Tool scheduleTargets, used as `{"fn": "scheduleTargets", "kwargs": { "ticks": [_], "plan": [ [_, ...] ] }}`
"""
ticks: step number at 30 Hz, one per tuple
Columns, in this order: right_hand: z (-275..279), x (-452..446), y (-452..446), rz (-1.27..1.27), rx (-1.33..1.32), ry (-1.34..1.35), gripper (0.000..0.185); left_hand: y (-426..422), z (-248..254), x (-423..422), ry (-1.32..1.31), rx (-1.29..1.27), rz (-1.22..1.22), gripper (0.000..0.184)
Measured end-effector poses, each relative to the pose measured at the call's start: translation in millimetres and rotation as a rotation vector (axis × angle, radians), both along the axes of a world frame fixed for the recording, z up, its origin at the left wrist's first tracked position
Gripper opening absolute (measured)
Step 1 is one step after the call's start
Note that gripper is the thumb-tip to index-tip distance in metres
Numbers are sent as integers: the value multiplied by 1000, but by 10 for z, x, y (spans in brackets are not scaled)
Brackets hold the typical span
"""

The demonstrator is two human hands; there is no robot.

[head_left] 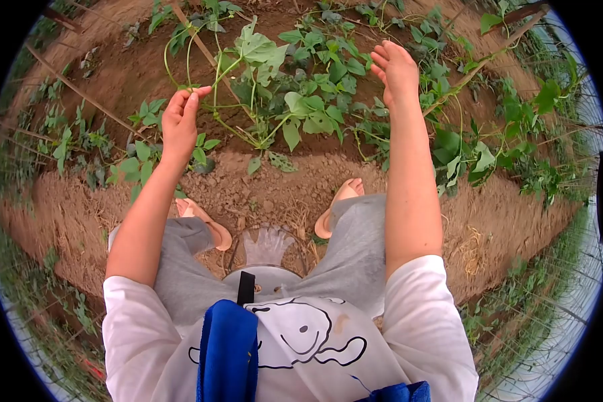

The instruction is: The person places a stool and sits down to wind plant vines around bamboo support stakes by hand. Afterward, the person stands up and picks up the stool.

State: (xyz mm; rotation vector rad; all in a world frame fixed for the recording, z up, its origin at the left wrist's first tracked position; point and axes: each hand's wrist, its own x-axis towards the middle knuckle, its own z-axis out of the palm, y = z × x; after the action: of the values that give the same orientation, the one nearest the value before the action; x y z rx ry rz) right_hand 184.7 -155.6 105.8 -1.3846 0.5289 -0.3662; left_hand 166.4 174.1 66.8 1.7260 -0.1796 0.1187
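Note:
My left hand (179, 120) is closed, with thumb and index finger pinching a thin green vine (188, 63) that loops up above the fingertips. Close to its right stands a leafy plant (258, 50) with broad pale-green leaves, some with holes, and stems spreading from a base in the soil. Over the foliage at the upper right, my right hand (396, 70) is raised with its fingers stretched out and holds nothing. Darker green leaves (338, 67) grow between the two hands.
Thin wooden poles (87, 90) slant across the bed on the left, and another pole (486, 60) leans at the right with vines on it. My sandalled feet (204, 224) rest on bare soil (268, 184). A blue strap (228, 348) hangs over my shirt.

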Motion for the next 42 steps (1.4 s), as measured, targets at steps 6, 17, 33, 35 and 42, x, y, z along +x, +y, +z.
{"fn": "scheduleTargets", "kwargs": {
  "ticks": [6, 17, 33, 35, 42],
  "plan": [
    [-66, 16, 17, 115, -123, 101, 30, 5, -6, 34, 10, -22, -7, 20],
    [-1351, 17, 65, 435, -513, 731, 21, 31, -15, 153, -33, 13, 18, 21],
    [-1676, 215, -79, 222, -406, 683, 51, 103, -83, -140, 156, 147, -366, 21],
    [-1708, 201, -102, 172, -418, 644, 51, 123, -87, -144, 216, 162, -342, 21],
    [-1543, 231, 128, 300, -453, 492, 51, 128, -78, -123, 134, 62, -314, 17]
  ]
}}
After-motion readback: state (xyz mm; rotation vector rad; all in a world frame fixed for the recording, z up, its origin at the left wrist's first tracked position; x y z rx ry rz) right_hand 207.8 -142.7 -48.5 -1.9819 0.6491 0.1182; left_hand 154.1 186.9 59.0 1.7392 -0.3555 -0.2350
